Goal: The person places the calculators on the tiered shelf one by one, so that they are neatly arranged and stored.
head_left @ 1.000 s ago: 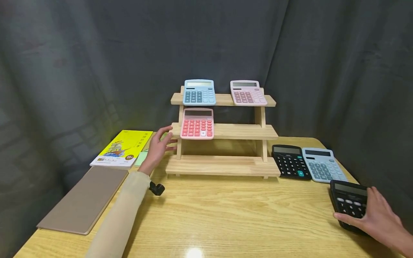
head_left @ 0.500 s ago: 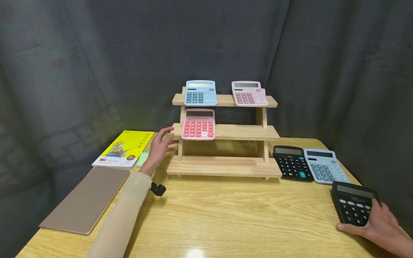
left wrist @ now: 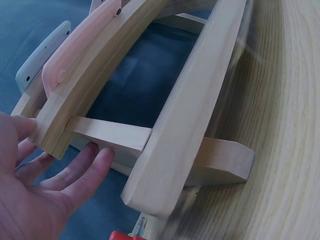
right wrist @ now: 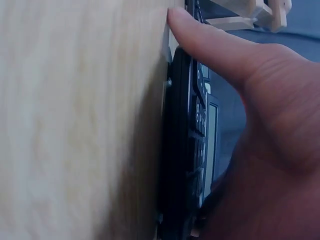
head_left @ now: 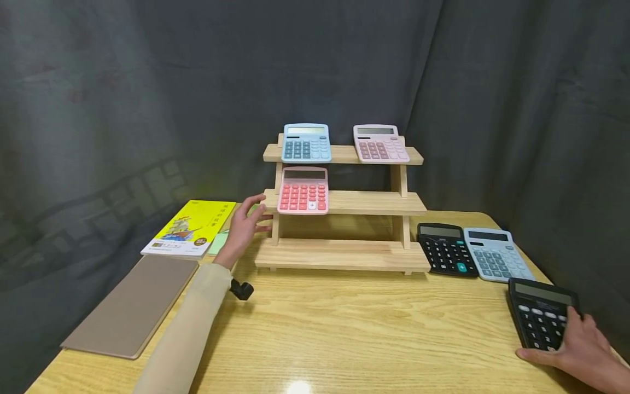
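Note:
My left hand (head_left: 239, 230) holds the left end of the wooden three-tier shelf (head_left: 374, 202). In the left wrist view the thumb lies on the end of a board, and other fingers touch the side support. A pink calculator (head_left: 302, 190) leans on the middle tier close to this hand. Blue (head_left: 306, 143) and pale pink (head_left: 381, 143) calculators stand on the top tier. At the right edge of the table, my right hand (head_left: 585, 350) grips the lower part of a black calculator (head_left: 541, 312), thumb at its near left corner. The palm hides its lower right keys.
Another black calculator (head_left: 447, 249) and a light blue one (head_left: 497, 254) lie side by side right of the shelf. A yellow book (head_left: 194, 224), green paper (head_left: 218, 243) and a brown notebook (head_left: 133, 306) are on the left. Dark curtains (head_left: 344, 65) hang behind the table.
My right hand has shifted slightly right and nearer, and more of the black calculator's face shows. The left hand keeps its place at the shelf. The view has shifted slightly.

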Action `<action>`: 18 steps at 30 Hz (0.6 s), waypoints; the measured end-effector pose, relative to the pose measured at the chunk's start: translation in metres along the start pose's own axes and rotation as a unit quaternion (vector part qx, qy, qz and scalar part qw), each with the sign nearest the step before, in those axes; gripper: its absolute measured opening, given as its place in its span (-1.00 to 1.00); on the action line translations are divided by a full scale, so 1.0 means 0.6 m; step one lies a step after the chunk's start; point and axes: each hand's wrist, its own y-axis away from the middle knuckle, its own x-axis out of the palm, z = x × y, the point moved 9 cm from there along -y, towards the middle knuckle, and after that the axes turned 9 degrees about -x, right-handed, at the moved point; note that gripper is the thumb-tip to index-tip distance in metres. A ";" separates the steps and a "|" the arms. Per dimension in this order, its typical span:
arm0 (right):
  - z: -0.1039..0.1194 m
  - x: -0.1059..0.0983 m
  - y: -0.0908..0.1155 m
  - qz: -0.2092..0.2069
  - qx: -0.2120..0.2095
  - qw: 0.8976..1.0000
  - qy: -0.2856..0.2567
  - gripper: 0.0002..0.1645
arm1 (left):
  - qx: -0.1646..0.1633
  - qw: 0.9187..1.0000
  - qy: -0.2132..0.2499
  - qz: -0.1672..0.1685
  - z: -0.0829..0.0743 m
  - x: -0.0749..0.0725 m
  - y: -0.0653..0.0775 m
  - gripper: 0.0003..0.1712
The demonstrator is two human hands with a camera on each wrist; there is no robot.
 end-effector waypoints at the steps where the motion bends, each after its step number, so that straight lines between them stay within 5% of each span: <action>1: 0.000 -0.002 0.002 -0.011 -0.003 1.000 -0.005 0.85 | 0.000 1.000 0.000 0.000 0.001 0.001 0.000 -0.47; 10: 0.027 -0.027 0.005 -0.082 -0.027 0.995 -0.054 0.70 | -0.001 1.000 0.010 0.005 0.002 0.000 0.000 -0.48; 18: 0.077 -0.058 0.007 -0.150 -0.083 0.983 -0.071 0.76 | -0.019 1.000 0.011 0.010 -0.039 0.008 0.028 -0.49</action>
